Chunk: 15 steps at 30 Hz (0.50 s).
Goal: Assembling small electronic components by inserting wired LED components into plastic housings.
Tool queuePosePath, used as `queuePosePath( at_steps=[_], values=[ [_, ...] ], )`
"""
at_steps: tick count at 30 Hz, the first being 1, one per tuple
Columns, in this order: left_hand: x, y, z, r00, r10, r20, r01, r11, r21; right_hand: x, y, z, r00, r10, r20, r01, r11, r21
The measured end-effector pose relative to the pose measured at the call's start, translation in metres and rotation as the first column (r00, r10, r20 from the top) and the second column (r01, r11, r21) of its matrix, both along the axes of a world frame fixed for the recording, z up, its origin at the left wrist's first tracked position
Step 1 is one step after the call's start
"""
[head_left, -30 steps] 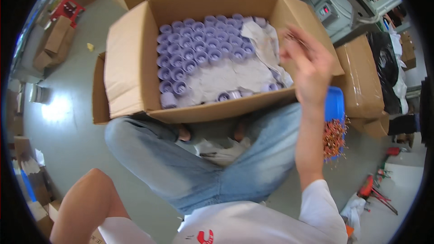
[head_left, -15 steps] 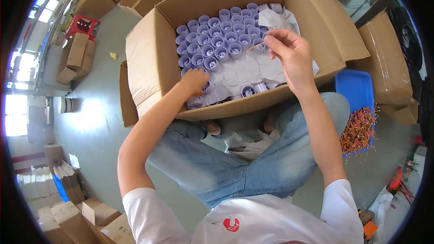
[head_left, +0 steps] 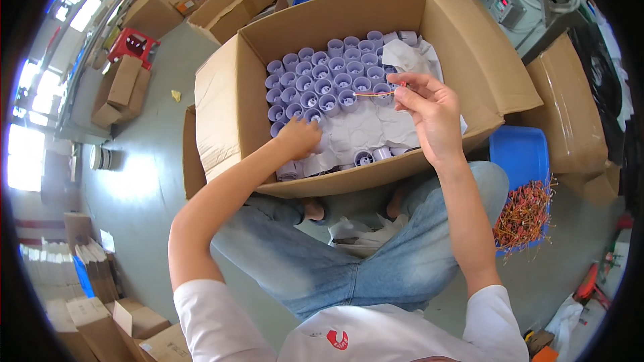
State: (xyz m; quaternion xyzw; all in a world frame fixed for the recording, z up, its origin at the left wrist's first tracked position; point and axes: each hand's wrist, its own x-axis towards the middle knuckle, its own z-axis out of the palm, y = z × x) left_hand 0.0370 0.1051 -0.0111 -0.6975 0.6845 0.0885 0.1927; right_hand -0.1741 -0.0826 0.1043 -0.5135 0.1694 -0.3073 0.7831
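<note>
A large open cardboard box [head_left: 335,15] stands before me, holding rows of pale purple plastic cups [head_left: 323,87] with small fittings inside. Over the right part of the box, my right hand [head_left: 433,117] pinches a small red part with thin yellow-orange and red wires [head_left: 373,94] stretching left above the cups. My left hand [head_left: 298,138] is at the near left rows, its fingers curled down beside a cup. Whatever these fingers hold is hidden beneath the hand. Crumpled white paper sheeting [head_left: 355,131] lies between the hands, and a cup [head_left: 363,158] lies near the front wall.
A blue tray [head_left: 515,144] heaped with red and yellow wired parts [head_left: 523,218] sits right of my knee. Cardboard cartons [head_left: 570,107] stand at the right, with more at the far left and lower left. A red stool [head_left: 133,45] is at the far left.
The wired part in my right hand has swung level, its wires now pointing left. My left hand stays at the near left cups, its fingers slightly further right. The whole view has shifted a little.
</note>
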Motion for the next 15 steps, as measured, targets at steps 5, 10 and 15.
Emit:
queuePosePath(
  at_steps=[5, 10, 15],
  values=[
    [-0.022, 0.000, 0.090, 0.389, 0.165, -0.906, -0.684, 0.711, -0.164, -0.003, -0.001, 0.005, 0.998, 0.014, 0.064, -0.020, 0.995, 0.097],
    [-0.036, 0.020, 0.115, -0.346, -0.463, -0.816, -0.877, 0.468, 0.106, -0.006, -0.003, 0.002, 0.984, 0.140, 0.114, -0.156, 0.977, 0.148],
    [-0.044, 0.033, 0.129, -0.666, -0.616, -0.420, -0.741, 0.608, 0.285, -0.008, 0.004, -0.002, 0.981, 0.171, 0.091, -0.182, 0.974, 0.133]
  ],
)
